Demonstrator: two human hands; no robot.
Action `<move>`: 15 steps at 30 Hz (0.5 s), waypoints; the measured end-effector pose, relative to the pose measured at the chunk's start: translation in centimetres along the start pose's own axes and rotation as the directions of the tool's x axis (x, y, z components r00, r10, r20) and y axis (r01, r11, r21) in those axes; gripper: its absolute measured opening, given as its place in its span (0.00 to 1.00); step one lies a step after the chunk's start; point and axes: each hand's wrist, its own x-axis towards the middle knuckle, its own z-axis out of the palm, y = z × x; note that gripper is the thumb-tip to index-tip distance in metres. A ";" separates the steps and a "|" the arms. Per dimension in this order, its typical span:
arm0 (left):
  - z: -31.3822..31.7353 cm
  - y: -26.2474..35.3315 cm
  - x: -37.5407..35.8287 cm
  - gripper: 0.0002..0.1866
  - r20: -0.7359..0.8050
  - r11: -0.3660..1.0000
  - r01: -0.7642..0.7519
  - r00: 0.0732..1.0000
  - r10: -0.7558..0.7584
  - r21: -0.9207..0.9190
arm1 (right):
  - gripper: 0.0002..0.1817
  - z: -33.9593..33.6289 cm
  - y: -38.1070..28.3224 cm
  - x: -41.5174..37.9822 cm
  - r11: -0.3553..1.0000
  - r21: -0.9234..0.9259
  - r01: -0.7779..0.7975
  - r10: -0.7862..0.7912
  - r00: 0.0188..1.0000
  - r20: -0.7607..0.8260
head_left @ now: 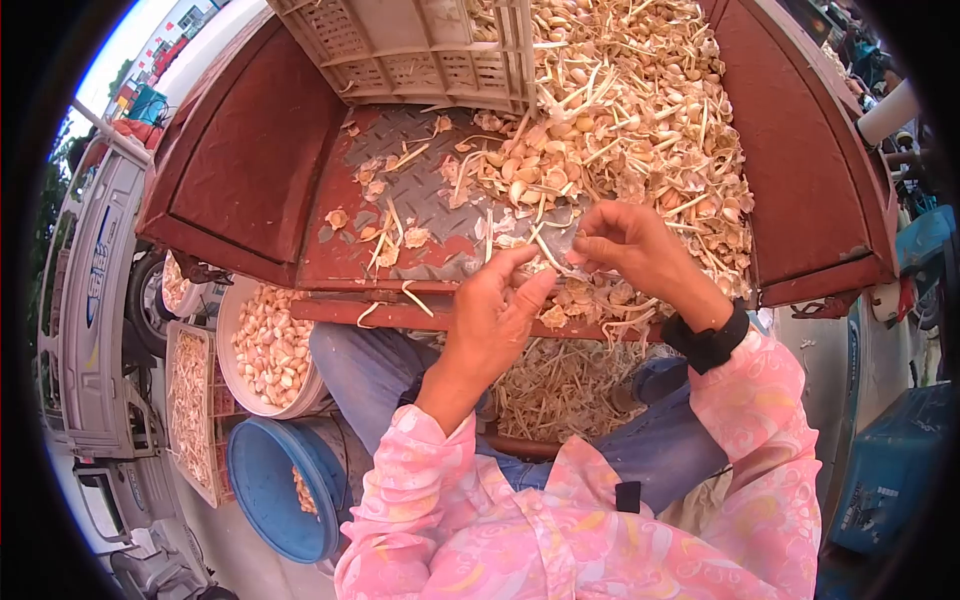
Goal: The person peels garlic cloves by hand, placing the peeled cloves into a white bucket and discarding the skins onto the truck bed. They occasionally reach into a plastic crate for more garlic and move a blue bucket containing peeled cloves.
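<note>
My left hand (497,312) is over the front edge of the red metal cargo bed (345,255). Its thumb and index finger point forward with a gap between them, and I see nothing held there. Close by, my right hand (632,243) is closed in a pinch; what its fingertips hold is too small to make out. A pale dry garlic stem (546,248) lies between the two hands. Beyond them, a large heap of garlic cloves (650,120) mixed with papery skins and stems covers the right side of the bed.
A plastic crate (420,50) stands tilted on the bed. At lower left are a white bucket of garlic cloves (270,345), a blue bucket (262,490) with some pieces inside, and a crate of stems (190,400). Stem scraps (560,385) lie between my knees.
</note>
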 end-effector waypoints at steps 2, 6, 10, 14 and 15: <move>2.5 -1.5 1.6 0.18 0.015 0.960 -0.021 1.000 0.026 -0.279 | 0.05 0.5 -0.4 -0.7 0.994 -0.064 0.091 -0.093 0.995 -0.028; 4.2 -1.8 1.9 0.11 -0.083 0.861 -0.091 0.995 0.057 -0.501 | 0.07 1.3 0.6 -1.1 0.982 -0.123 0.147 -0.160 0.982 -0.104; 3.8 -1.8 1.4 0.09 -0.103 0.798 -0.092 0.994 0.038 -0.595 | 0.08 1.0 -0.5 -0.7 0.948 0.319 0.009 -0.014 1.000 0.011; 2.1 -1.0 0.4 0.08 -0.136 0.786 -0.111 0.990 0.035 -0.608 | 0.06 -1.3 0.0 0.8 0.845 -0.534 -0.007 -0.110 0.976 -0.188; 1.1 -0.5 -0.1 0.08 -0.140 0.798 -0.120 0.989 0.045 -0.590 | 0.10 -1.2 0.7 1.0 0.702 -0.681 0.207 -0.402 0.905 -0.138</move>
